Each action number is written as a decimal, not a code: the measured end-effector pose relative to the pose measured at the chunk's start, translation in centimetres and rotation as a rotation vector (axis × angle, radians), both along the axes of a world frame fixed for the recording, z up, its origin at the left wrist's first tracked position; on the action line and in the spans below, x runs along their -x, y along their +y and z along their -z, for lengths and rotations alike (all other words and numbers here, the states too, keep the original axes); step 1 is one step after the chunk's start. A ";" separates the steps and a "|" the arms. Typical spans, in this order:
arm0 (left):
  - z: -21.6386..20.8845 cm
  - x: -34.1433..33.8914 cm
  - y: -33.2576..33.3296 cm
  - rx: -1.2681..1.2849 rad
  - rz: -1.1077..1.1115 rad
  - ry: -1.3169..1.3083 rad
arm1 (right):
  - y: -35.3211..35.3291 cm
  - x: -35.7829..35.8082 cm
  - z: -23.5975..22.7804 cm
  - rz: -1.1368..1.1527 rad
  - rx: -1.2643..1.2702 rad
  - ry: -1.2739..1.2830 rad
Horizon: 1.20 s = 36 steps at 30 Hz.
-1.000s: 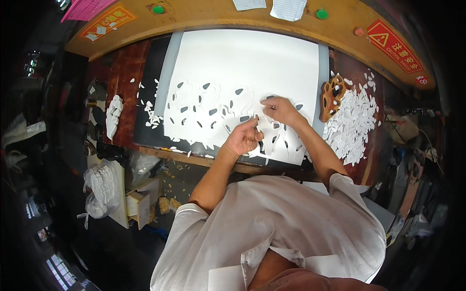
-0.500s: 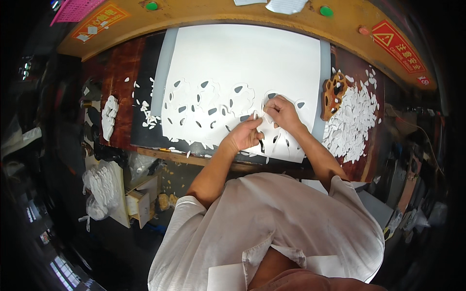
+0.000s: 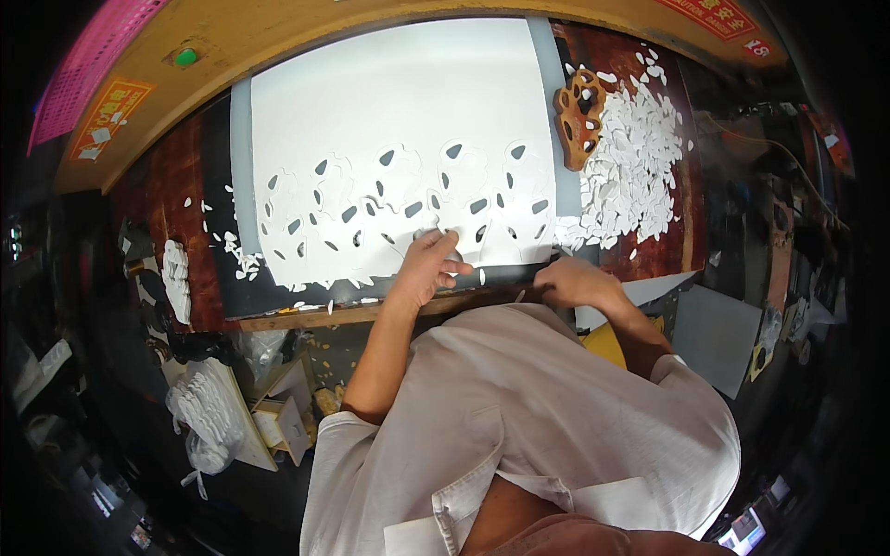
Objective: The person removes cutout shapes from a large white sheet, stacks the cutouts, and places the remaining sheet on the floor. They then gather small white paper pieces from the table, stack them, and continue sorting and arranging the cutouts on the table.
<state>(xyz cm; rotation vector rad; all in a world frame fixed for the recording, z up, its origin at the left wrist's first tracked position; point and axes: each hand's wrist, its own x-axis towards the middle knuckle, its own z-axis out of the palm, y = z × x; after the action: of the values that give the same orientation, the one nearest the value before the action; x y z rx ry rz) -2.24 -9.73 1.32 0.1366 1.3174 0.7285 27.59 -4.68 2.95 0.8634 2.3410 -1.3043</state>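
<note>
A large white sheet (image 3: 399, 102) lies over the work table, with rows of cut shapes and dark holes along its near part. My left hand (image 3: 431, 266) is at the sheet's near edge, thumb and fingers apart, nothing visible between them. At the table's front edge, off the sheet, my right hand (image 3: 573, 281) has its fingers curled; whatever they may hold is hidden. Close to its fingertips is a small white offcut (image 3: 521, 296). Another white offcut (image 3: 482, 276) is by the sheet's edge, between the hands.
A brown cutting die (image 3: 579, 120) with holes rests beside a heap of white offcuts (image 3: 635, 162) on the right. More scraps (image 3: 246, 264) lie at left, near a stack of white cut pieces (image 3: 176, 283). A yellow machine beam (image 3: 306, 44) spans the far side.
My right hand has drawn back from the sheet to the table's front edge, parting from the left. My left hand's fingers have loosened. The whole view has shifted and turned.
</note>
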 end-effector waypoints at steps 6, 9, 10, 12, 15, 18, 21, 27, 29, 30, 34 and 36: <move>0.7 -1.0 -1.4 -0.125 -0.021 -0.047 | 1.5 4.0 1.8 0.147 -0.618 0.391; 1.8 -1.3 -1.7 -0.157 -0.124 -0.054 | 2.3 7.6 3.6 0.090 -0.599 0.572; 2.2 -1.5 -1.8 -0.157 -0.230 -0.079 | 2.7 8.5 3.6 0.113 -0.465 0.589; 3.1 -1.9 -2.0 -0.238 -0.232 0.004 | 5.4 9.4 2.6 0.271 -0.213 0.528; 4.6 -2.9 -2.3 -0.357 -0.149 0.096 | 12.5 9.6 -0.8 0.665 -0.058 0.361; 5.6 -3.2 -2.9 -0.304 -0.273 0.084 | 20.8 9.6 -3.4 1.144 -0.240 0.599; 5.8 -3.3 -3.3 -0.218 -0.286 0.088 | 23.4 9.1 -4.8 0.947 -0.273 0.680; 4.6 -3.3 -1.6 -0.250 -0.252 0.096 | 25.6 4.4 -13.9 1.150 -0.276 0.714; 4.3 -3.5 -1.2 -0.222 -0.218 0.144 | 24.2 3.3 -13.5 0.788 -0.619 0.570; 4.3 -3.5 -0.9 -0.243 -0.122 0.153 | 22.9 2.9 -12.2 0.597 -0.774 0.485; 4.0 -3.9 0.0 -0.253 0.215 0.344 | 12.1 1.3 -2.0 0.101 -0.670 0.352; 3.5 -4.3 1.0 -0.195 0.381 0.489 | 7.4 0.3 2.0 -0.164 -0.647 0.317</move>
<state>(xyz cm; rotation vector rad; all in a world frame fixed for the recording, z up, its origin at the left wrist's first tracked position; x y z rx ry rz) 2.06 -8.74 -2.22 0.7404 1.6165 0.5078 27.30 2.68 0.90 0.6327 3.0818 -0.6448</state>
